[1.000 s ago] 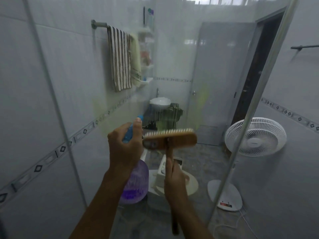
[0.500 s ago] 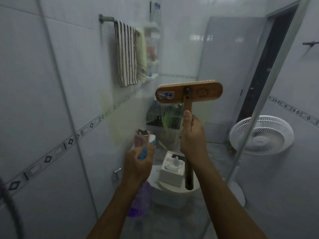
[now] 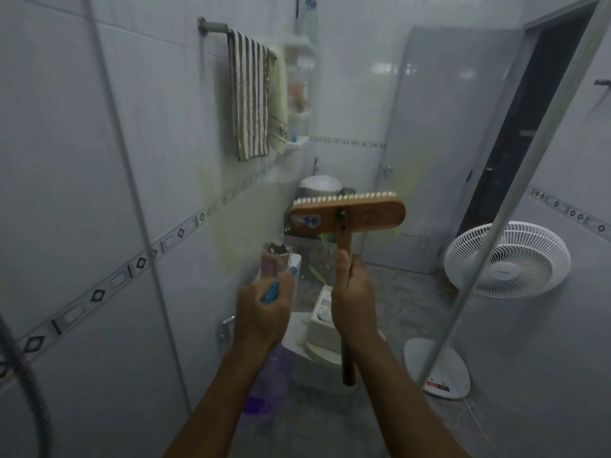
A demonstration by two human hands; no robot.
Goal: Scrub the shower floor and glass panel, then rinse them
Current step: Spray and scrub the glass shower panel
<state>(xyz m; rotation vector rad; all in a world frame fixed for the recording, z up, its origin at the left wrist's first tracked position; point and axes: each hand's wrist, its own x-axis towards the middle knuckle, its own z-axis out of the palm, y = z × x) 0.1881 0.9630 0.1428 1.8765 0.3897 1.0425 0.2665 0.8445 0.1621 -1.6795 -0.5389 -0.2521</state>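
I face the shower's glass panel (image 3: 380, 133), smeared with yellowish-green streaks around its middle. My right hand (image 3: 353, 299) grips the wooden handle of a scrub brush (image 3: 347, 214); the brush head lies flat against the glass, white bristles along its top edge. My left hand (image 3: 264, 312) holds a purple spray bottle (image 3: 267, 388) by its blue trigger, with the nozzle close to the glass, left of and below the brush head. The shower floor is out of sight.
A metal frame bar (image 3: 515, 180) runs diagonally at the right edge of the glass. Behind the glass are a striped towel (image 3: 248, 94) on a rail, a toilet (image 3: 317, 355), a sink (image 3: 320, 185), a white fan (image 3: 506, 259) and a grey door (image 3: 439, 127). A shower hose (image 3: 29, 385) hangs at the lower left.
The brush went up the glass and has come back down to mid height. My left hand dropped with the spray bottle from beside the brush head to below it.
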